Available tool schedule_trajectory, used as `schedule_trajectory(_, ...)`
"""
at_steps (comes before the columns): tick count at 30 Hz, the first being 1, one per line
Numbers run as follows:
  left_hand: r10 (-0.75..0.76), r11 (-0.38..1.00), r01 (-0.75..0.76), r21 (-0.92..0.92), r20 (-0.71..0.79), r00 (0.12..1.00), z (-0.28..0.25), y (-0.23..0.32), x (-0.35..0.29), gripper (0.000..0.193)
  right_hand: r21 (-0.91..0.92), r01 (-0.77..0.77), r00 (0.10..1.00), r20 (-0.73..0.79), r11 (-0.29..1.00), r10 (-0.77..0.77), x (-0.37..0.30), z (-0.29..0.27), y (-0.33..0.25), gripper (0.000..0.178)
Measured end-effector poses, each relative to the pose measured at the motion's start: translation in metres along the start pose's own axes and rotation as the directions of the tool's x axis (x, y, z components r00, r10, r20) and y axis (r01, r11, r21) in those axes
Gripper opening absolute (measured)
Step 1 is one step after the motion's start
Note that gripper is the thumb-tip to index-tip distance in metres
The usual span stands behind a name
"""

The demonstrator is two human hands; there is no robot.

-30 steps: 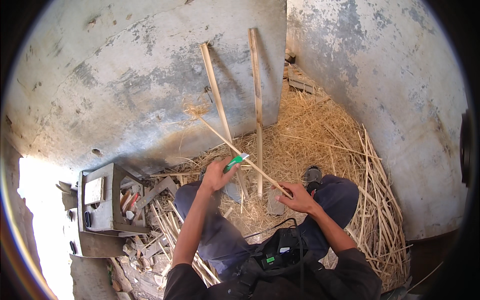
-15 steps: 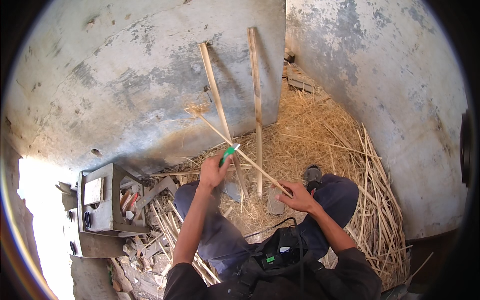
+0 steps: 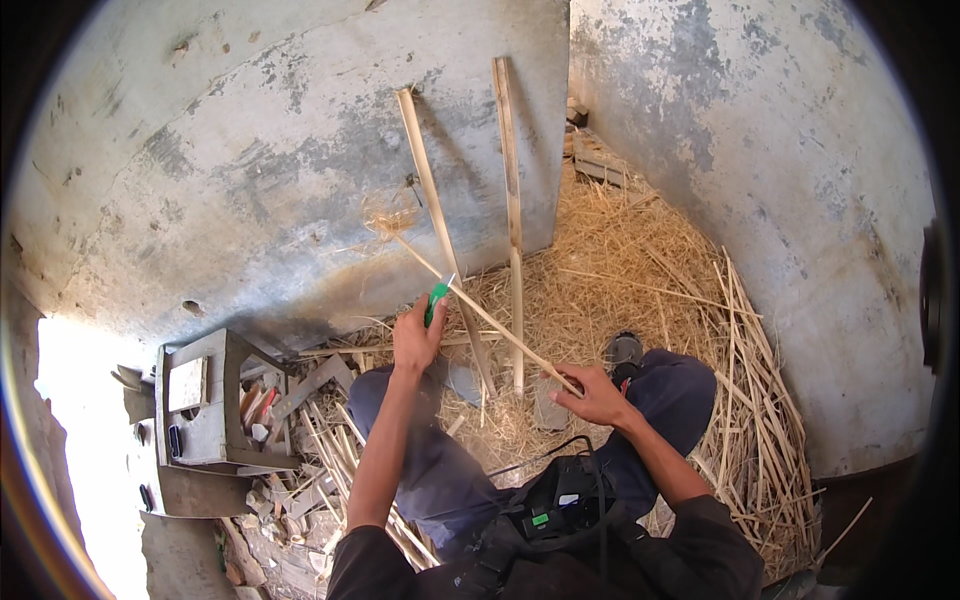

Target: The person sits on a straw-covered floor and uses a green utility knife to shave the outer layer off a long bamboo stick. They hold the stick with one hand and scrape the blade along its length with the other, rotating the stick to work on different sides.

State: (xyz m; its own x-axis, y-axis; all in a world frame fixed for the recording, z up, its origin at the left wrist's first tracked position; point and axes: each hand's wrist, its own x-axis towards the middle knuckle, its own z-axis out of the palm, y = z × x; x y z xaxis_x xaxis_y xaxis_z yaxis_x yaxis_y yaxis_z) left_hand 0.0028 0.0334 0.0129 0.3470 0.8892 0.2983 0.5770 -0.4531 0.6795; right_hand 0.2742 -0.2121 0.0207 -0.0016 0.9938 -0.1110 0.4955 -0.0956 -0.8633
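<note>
My left hand (image 3: 416,338) is closed round the green handle of a utility knife (image 3: 437,301). Its short blade lies against a thin pale wooden stick (image 3: 497,325), which looks like split bamboo. The near end of that stick is gripped in my right hand (image 3: 592,393), above my right knee. From there it slants up and to the left, and fine curled shavings (image 3: 388,219) cluster at its far end. Just behind the knife, a long pale slat (image 3: 428,180) leans on the wall, and the stick crosses in front of it.
A second slat (image 3: 508,170) leans on the grey plastered wall (image 3: 250,140). Straw-like shavings (image 3: 620,250) cover the floor, with a heap of thin strips (image 3: 770,420) at the right. A wooden box (image 3: 190,400) with oddments stands at the left, beside wood scraps (image 3: 290,500).
My left hand and the knife have slid along the stick, up and to the left, toward its shavings end. My right hand has hardly moved.
</note>
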Motion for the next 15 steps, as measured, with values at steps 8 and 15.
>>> schedule_trajectory(8,0.2,0.98,-0.196,-0.041,0.144,0.969,0.005,0.004,-0.012,0.037,0.008,-0.02,1.0,0.0,1.0,0.02,-0.001,-0.002,-0.005,0.055)
schedule_trajectory(15,0.131,0.99,-0.123,-0.072,0.121,0.984,0.004,0.001,-0.008,0.038,0.019,0.0,1.0,-0.008,1.0,0.0,-0.002,-0.001,-0.005,0.053)
